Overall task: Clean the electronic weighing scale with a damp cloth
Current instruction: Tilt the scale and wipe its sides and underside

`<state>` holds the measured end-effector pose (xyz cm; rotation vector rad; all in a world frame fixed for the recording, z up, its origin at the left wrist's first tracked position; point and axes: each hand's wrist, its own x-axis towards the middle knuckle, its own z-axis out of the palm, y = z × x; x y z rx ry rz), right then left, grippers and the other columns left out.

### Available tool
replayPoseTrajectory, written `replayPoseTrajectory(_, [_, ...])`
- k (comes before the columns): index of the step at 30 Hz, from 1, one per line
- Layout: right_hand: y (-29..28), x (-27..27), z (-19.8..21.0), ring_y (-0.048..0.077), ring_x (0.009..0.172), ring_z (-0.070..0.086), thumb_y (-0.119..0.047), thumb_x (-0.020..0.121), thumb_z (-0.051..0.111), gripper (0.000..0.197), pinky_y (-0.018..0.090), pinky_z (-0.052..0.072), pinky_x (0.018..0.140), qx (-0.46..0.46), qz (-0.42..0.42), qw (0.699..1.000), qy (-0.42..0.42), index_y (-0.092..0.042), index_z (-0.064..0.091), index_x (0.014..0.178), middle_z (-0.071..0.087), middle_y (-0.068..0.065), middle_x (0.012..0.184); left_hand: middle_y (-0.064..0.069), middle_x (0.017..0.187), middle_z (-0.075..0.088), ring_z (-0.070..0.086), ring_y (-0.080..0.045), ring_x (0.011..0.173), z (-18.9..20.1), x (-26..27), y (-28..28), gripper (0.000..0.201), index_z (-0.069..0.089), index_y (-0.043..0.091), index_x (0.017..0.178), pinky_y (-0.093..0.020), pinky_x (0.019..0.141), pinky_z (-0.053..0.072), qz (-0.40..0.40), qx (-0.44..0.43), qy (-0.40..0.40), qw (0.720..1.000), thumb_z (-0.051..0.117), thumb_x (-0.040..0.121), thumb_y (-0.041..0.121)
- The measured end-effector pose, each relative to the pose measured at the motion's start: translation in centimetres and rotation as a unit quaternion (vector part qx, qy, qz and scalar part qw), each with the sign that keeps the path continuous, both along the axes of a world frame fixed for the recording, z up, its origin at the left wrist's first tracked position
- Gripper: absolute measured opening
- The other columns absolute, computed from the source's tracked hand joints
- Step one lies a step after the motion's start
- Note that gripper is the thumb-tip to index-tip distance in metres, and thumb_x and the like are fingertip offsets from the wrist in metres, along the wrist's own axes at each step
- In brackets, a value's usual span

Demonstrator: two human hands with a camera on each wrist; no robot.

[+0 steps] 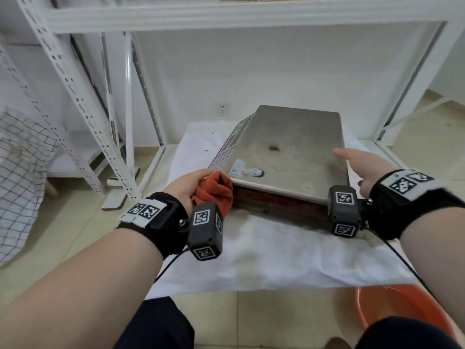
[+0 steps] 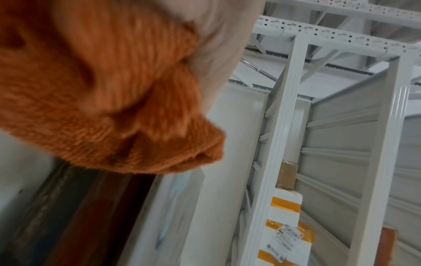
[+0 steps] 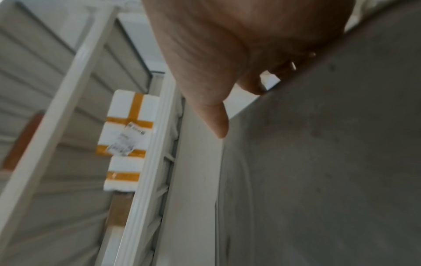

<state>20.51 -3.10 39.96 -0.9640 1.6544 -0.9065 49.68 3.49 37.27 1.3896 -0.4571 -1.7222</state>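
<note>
The electronic weighing scale (image 1: 289,149) has a steel pan with a brown spot in its middle and a sticker at its near left corner; it sits on a dark red base. My left hand (image 1: 187,186) grips a bunched orange cloth (image 1: 214,191) at the scale's near left corner; the left wrist view shows that cloth (image 2: 102,100) filling the frame. My right hand (image 1: 362,167) rests at the pan's right edge, thumb laid over the steel (image 3: 330,162), the other fingers going down the side, mostly hidden.
The scale stands on a white sheet (image 1: 264,253) over a low white shelf. White rack uprights (image 1: 75,96) rise at the left and a shelf board (image 1: 251,13) runs overhead. An orange basin (image 1: 392,313) sits on the floor at the near right. Taped white boxes (image 3: 127,126) lie above.
</note>
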Motion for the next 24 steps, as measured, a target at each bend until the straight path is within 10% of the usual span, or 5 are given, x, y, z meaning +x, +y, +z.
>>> replayPoseTrajectory(6, [2.9, 1.6, 0.1, 0.023, 0.105, 0.061, -0.023, 0.079, 0.061, 0.031, 0.035, 0.046, 0.099, -0.225, -0.082, 0.954, 0.179, -0.015, 0.069, 0.108, 0.069, 0.006, 0.11, -0.002, 0.077, 0.043, 0.027, -0.004, 0.048, -0.7, 1.8, 4.9, 0.046, 0.058, 0.007, 0.109, -0.013, 0.043, 0.018, -0.193, -0.065, 0.257, 0.945, 0.018, 0.098, 0.027])
replayPoseTrajectory(10, [5.8, 6.0, 0.5, 0.008, 0.069, 0.057, -0.021, 0.083, 0.064, 0.008, 0.026, 0.05, 0.071, -0.291, 0.098, 0.944, 0.118, -0.026, 0.07, 0.081, 0.065, -0.006, 0.076, -0.003, 0.049, 0.048, 0.033, -0.004, 0.035, 1.0, 0.1, 5.5, 0.033, 0.056, 0.008, 0.083, -0.007, 0.042, 0.023, -0.121, -0.029, 0.208, 0.97, 0.035, 0.097, 0.028])
replayPoseTrajectory(13, [8.1, 9.3, 0.6, 0.01, 0.071, 0.058, -0.018, 0.09, 0.061, 0.018, 0.019, 0.051, 0.059, -0.192, 0.28, 0.938, 0.07, -0.024, 0.067, 0.106, 0.064, 0.002, 0.09, -0.007, 0.044, 0.058, 0.055, -0.016, 0.035, 1.4, -1.1, 6.3, 0.033, 0.055, 0.009, 0.069, -0.02, 0.041, 0.05, -0.056, -0.083, 0.016, 0.995, 0.049, 0.093, 0.032])
replayPoseTrajectory(24, [11.6, 9.9, -2.2, 0.014, 0.057, 0.055, 0.0, 0.082, 0.061, 0.023, 0.02, 0.047, 0.05, -0.124, 0.398, 0.893, 0.17, -0.021, 0.07, 0.08, 0.06, 0.001, 0.062, -0.015, 0.096, 0.067, 0.069, -0.022, 0.072, -1.9, -1.8, 8.8, 0.025, 0.062, 0.006, 0.111, -0.034, 0.068, 0.058, -0.195, -0.086, -0.036, 0.976, 0.054, 0.087, 0.011])
